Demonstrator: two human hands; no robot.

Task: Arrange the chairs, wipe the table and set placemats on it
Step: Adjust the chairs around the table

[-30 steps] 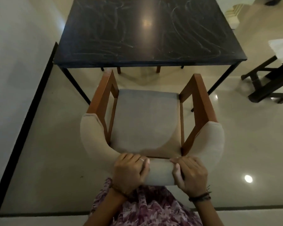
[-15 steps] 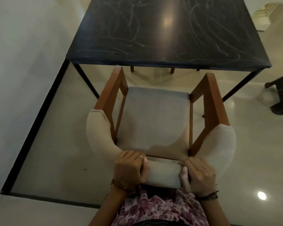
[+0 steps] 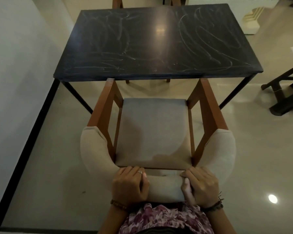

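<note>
At the near edge of the dark surface [image 3: 152, 39], an armchair [image 3: 153, 130] faces in.
Its wood frame looks stiff and fairly heavy; the padded backrest gives a soft, sure hold, and left hand [image 3: 129, 186] and right hand [image 3: 200, 188] are both wrapped around it.

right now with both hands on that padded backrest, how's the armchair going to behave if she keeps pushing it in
The wooden armchair with beige curved backrest probably slides readily, since the glossy tiled floor looks slick. The solid frame suggests stiffness and some weight. With the left hand and right hand gripping high, it might tip forward if a leg catches.
</note>
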